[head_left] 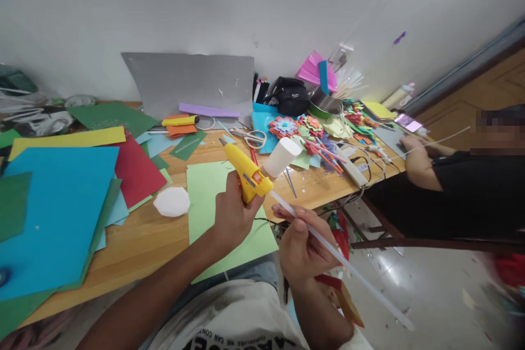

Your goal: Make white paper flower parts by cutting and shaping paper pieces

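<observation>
My left hand [233,210] is wrapped round the handle of a yellow hot glue gun [241,167], its nozzle pointing up and to the left. A long translucent glue stick [353,268] runs from the back of the gun down to the right. My right hand [307,246] pinches that stick a short way behind the gun. Just beyond the gun is a white paper cylinder [282,156], tilted. Below my left hand lies a light green sheet [205,197]. To its left sits a white roundish paper piece [171,202].
Coloured paper sheets [61,202] cover the table's left side. Scissors [252,136], layered paper flowers [284,127], a black pouch [292,97] and a power strip [351,164] with cables stand behind and right. A seated person [459,186] is at the right end.
</observation>
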`<action>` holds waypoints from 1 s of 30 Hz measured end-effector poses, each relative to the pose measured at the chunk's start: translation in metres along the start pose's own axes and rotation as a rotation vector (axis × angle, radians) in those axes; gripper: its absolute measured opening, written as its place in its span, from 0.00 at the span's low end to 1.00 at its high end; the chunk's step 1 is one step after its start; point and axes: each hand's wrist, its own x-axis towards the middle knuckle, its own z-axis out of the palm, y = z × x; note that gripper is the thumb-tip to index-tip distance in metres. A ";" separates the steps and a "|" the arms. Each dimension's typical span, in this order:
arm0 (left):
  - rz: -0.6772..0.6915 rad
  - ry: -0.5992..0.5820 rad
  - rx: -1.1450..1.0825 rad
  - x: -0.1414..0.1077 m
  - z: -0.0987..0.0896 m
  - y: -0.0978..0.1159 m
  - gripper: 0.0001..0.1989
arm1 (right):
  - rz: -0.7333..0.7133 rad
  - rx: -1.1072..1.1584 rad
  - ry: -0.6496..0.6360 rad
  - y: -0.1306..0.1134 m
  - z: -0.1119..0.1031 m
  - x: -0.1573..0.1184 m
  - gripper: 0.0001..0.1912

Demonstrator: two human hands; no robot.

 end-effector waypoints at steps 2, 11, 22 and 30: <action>0.001 0.011 0.037 -0.001 0.000 0.004 0.16 | 0.048 0.083 0.065 -0.002 0.002 -0.001 0.07; 0.027 -0.003 0.159 0.000 0.005 0.006 0.16 | -0.049 -0.047 0.131 0.003 0.003 -0.001 0.09; 0.119 0.022 0.262 -0.008 0.012 0.002 0.17 | 0.012 0.092 0.142 0.006 0.002 0.007 0.08; 0.137 0.037 0.293 -0.008 0.018 0.001 0.18 | 0.098 0.129 0.156 0.005 0.003 0.005 0.07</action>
